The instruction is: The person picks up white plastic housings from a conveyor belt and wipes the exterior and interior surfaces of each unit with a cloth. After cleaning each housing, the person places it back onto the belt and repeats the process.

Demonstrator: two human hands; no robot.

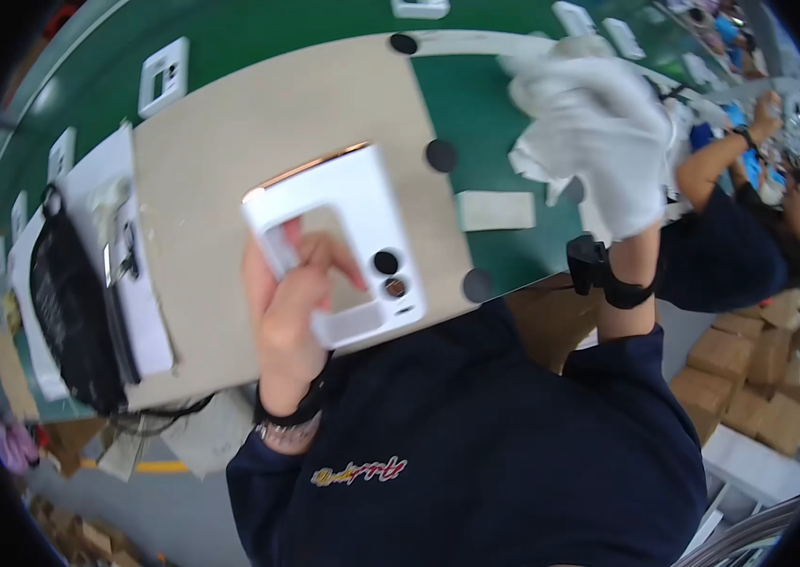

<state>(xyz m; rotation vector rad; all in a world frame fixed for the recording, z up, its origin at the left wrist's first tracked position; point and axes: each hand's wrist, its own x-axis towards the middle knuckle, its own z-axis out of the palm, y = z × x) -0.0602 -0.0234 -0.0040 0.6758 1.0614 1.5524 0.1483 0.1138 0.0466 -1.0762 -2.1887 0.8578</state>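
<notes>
My bare left hand [288,307] is closed round the side of a white plastic housing [373,203], with fingers curled through its large rectangular cutout. The housing is tilted above the beige mat. It has a copper-coloured far edge and two round dark spots near its lower right corner. My right hand [627,156] is over the green surface to the right, covered in white fabric that looks like a glove. A loose white flap [537,156] hangs beside it, perhaps a cloth. Blur smears its fingers, so I cannot tell how they are set.
The beige mat [201,236] carries black discs [440,155] along its right edge. Near my right hand lies a white rectangular pad [496,211]. A black pouch [78,312] lies at left. Other white housings [163,77] stand farther back. A co-worker [731,236] sits at right.
</notes>
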